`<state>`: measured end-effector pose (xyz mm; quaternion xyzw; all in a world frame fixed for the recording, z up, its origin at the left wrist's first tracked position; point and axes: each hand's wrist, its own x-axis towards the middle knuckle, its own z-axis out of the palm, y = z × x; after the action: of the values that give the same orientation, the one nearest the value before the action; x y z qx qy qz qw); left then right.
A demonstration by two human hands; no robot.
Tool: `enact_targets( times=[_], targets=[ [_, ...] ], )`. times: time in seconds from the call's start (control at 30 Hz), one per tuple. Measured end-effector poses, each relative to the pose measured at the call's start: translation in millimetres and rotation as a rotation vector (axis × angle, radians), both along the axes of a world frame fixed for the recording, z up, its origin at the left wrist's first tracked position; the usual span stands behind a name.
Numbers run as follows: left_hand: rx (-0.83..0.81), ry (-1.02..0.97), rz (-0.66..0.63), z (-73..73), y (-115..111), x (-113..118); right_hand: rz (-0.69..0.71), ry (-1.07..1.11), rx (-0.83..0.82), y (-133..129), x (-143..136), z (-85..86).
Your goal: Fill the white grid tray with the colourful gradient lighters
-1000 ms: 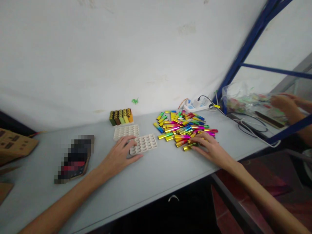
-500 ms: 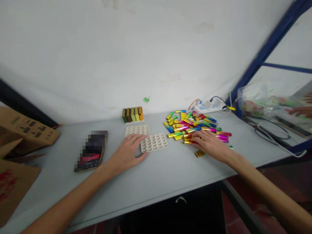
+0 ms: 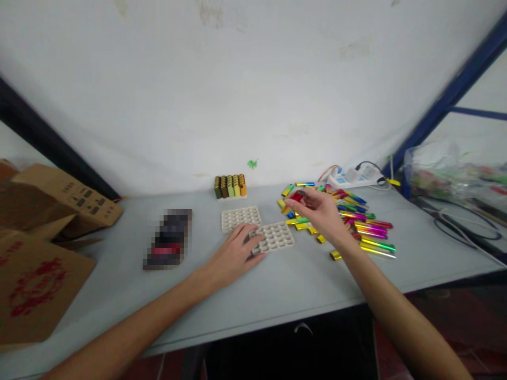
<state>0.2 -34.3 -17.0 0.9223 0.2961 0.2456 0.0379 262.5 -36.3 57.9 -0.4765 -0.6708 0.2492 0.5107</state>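
My left hand [image 3: 237, 253] lies at the left end of a pale tray [image 3: 277, 236] with rows of oval holes, its corner between my fingers and thumb. A second such tray [image 3: 240, 215] sits just behind, partly covered by my fingers. Raised over the loose pile, my right hand [image 3: 317, 208] pinches a shiny red and yellow lighter [image 3: 295, 199] between thumb and fingers. Under and beyond that hand spreads the pile of metallic, many-coloured lighters [image 3: 370, 228]. At the back, a white tray [image 3: 232, 198] bears upright lighters [image 3: 230, 186] in rows, dark green to orange.
A phone-like device [image 3: 168, 237], blurred out, lies left of my left hand. Open cardboard boxes [image 3: 47, 285] stand at the far left. A power strip [image 3: 352, 178] with plugs is against the wall, and plastic bags [image 3: 439, 163] and cables lie at right.
My right hand has lifted from the pile and moved left, now with a lighter in it. My left hand has closed in on the near tray's corner. The view has shifted left.
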Motion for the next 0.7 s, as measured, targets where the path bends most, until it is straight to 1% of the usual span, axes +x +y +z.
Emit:
enact_targets(
  times=[0.07, 0.13, 0.27, 0.3, 0.37, 0.47, 0.6, 0.7],
  targets=[
    [-0.016, 0.004, 0.017, 1.8, -0.7, -0.1, 0.021, 0.14, -0.044, 6.9, -15.6, -5.8],
    [-0.039, 0.013, 0.039, 2.7, 1.1, -1.5, 0.083, 0.26, -0.105, 10.1, -25.8, -14.3],
    [-0.068, 0.018, 0.068, 0.6, 7.4, -3.7, 0.329, 0.439, -0.328, 9.6, -34.0, -30.0],
    [-0.069, 0.018, 0.071, -0.2, 8.5, -3.7, 0.378, 0.472, -0.371, 9.0, -35.1, -32.4],
    [-0.068, 0.017, 0.076, -1.0, 9.4, -3.1, 0.431, 0.523, -0.418, 7.6, -38.0, -34.8],
    [-0.063, 0.014, 0.089, -0.2, 8.6, -1.9, 0.446, 0.581, -0.463, 6.4, -45.3, -34.5],
    [-0.062, 0.005, 0.1, 0.6, 7.2, -1.8, 0.476, 0.649, -0.587, 6.8, -55.9, -33.5],
    [-0.072, 0.006, 0.087, -1.2, 7.1, -2.4, 0.411, 0.617, -0.607, 9.0, -59.6, -36.8]
  ],
)
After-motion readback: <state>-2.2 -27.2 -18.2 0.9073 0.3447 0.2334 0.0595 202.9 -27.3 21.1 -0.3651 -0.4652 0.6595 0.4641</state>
